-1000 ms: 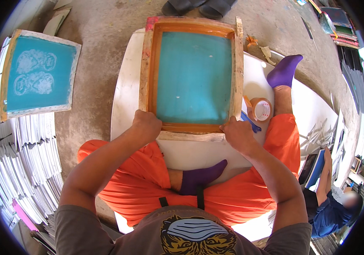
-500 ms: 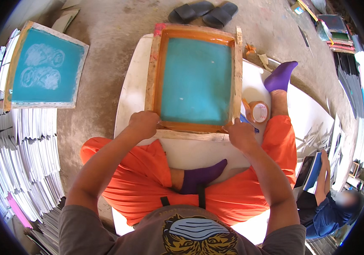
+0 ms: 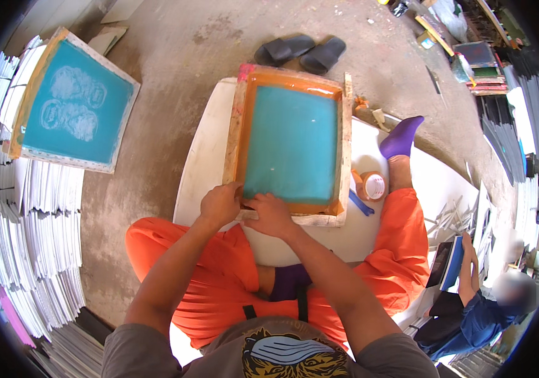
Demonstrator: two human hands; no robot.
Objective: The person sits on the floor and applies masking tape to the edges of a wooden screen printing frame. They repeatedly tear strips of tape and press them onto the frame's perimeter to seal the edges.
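In front of me a wooden screen-printing frame with teal mesh lies on a white board. Brown tape lines its inner edges. My left hand is closed at the near left corner, its fingertips against the wood; whatever they pinch is hidden. Right beside it, my right hand reaches over the near edge with bent fingers close together, pointing to that same corner. What lies under those fingers cannot be made out. A roll of brown tape sits right of the frame, by a blue-handled tool.
A second teal screen with pale marks rests on paper stacks at left. Black sandals lie beyond the white board. A person sits at lower right near paper scraps.
My right hand has moved left from the frame's near right corner to beside my left hand. The left hand stays at the near left corner. The whole view has shifted slightly.
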